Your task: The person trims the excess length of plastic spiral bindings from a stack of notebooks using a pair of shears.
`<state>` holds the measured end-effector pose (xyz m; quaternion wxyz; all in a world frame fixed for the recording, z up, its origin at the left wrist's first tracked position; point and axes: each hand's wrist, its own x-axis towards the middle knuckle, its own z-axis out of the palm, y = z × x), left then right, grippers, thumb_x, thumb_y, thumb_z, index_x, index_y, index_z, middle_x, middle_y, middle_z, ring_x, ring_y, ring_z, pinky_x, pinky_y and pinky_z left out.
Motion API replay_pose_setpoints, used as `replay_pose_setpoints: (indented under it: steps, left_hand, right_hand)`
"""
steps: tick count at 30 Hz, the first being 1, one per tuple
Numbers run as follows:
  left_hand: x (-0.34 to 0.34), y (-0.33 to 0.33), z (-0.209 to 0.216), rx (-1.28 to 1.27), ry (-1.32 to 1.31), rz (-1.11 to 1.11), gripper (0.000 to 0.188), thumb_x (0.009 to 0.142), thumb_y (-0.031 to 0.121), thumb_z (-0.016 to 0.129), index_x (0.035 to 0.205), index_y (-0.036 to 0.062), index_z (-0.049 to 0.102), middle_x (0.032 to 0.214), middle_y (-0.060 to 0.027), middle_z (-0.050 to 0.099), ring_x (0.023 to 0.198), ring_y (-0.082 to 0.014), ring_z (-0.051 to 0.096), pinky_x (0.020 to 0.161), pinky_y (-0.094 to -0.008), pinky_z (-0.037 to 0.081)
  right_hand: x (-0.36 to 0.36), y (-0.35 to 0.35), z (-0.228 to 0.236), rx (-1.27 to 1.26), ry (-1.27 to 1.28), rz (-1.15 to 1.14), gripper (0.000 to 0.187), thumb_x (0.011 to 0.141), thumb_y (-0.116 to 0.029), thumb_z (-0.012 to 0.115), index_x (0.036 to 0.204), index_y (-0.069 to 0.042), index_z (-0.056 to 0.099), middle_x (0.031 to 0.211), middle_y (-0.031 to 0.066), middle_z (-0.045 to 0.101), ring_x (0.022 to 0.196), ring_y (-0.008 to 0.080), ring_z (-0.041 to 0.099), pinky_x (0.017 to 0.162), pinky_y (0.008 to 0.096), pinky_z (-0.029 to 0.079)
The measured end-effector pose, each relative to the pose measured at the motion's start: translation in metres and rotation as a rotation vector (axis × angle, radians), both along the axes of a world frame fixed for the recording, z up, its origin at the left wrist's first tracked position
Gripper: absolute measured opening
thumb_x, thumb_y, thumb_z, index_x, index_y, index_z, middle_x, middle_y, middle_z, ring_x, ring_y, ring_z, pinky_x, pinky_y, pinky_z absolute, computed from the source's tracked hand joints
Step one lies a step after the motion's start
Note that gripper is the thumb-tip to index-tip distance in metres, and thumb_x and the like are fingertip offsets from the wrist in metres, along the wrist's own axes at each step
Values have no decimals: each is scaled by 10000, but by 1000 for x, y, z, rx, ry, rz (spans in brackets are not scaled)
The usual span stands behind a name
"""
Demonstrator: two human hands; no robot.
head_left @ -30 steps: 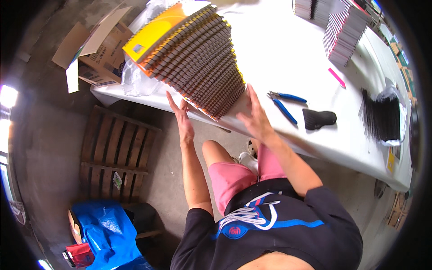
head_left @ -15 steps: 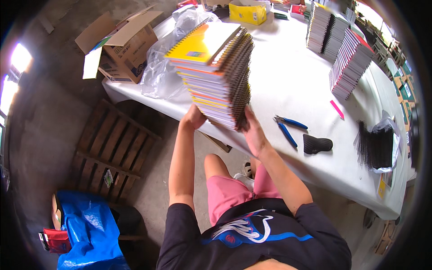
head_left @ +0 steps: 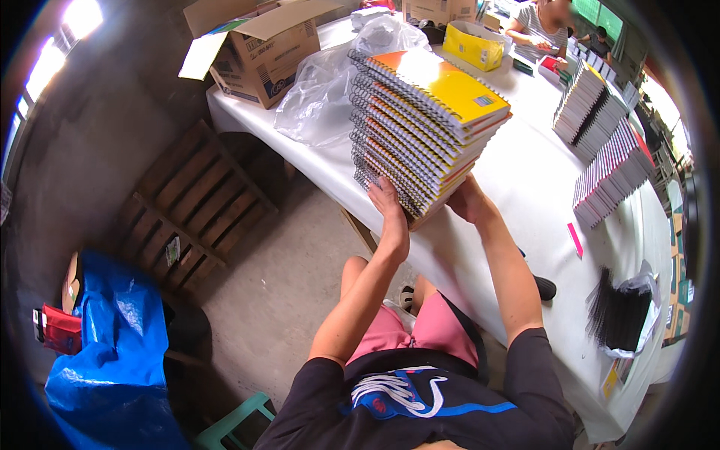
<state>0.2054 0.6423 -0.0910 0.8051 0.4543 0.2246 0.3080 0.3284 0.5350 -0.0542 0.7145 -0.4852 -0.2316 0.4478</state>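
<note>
A tall stack of spiral notebooks point(head_left: 420, 142) with a yellow cover on top stands between my two hands at the near edge of the table. Its wire coils face left and toward me. My left hand point(head_left: 388, 210) presses low against the coil side, thumb up and fingers partly hidden. On the opposite side, my right hand point(head_left: 469, 201) holds the lower page edges, its fingertips out of sight behind the stack. Whether the bottom notebook rests on the table cannot be made out.
Left of the stack lie clear plastic point(head_left: 319, 97) and an open carton point(head_left: 262, 56). More notebook stacks point(head_left: 615, 172) stand at right, near a pink strip point(head_left: 575, 241) and a bundle of black coils point(head_left: 624, 311). A person point(head_left: 544, 30) sits across the table.
The notebook stack has turned, so its coils now face left instead of right. My hands turned with it. The view has shifted, and my right forearm now covers most of the blue-handled cutters.
</note>
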Motion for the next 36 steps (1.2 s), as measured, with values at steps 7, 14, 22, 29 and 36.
replay_pose_setpoints:
  steps: [7, 14, 22, 29, 36]
  left_hand:
    - [-40, 23, 21, 137, 83, 81, 849, 833, 454, 573, 1428, 77, 99, 1433, -168, 250, 1315, -268, 274, 1094, -424, 154]
    - [-25, 146, 29, 967, 229, -412, 1191, 488, 250, 887, 1413, 64, 159, 1330, -203, 404, 1233, -320, 404, 993, -392, 369]
    - [-27, 142, 33, 927, 292, -515, 565, 522, 107, 838, 1028, 4, 609, 894, -86, 657, 827, -160, 609, 768, -302, 472]
    - [-73, 83, 30, 947, 523, -152, 358, 580, 190, 827, 838, 2, 666, 728, -94, 676, 635, -147, 623, 633, -296, 490]
    - [-81, 19, 15, 800, 431, 89, 259, 665, 152, 787, 839, -8, 681, 750, -90, 690, 637, -89, 624, 619, -238, 496]
  right_hand:
    - [-5, -32, -4, -64, -35, -248, 577, 843, -364, 565, 1313, -70, 403, 1249, 84, 496, 1092, 206, 494, 970, 384, 363]
    - [-115, -22, -12, -453, -965, -507, 1180, 640, -361, 785, 1404, 16, -32, 1330, 244, 357, 1217, 332, 377, 995, 455, 284]
    - [-110, 7, -27, -648, -1234, -734, 1271, 514, -282, 844, 1380, 61, -20, 1224, 261, 459, 1124, 390, 469, 967, 490, 320]
    - [-42, -22, 2, -490, -712, 43, 671, 612, -28, 794, 1204, 16, 482, 1158, 99, 575, 1064, 194, 534, 923, 325, 445]
    - [-3, -32, -7, -304, -593, 90, 515, 664, 12, 733, 1142, -3, 543, 1073, 98, 620, 953, 175, 565, 837, 304, 464]
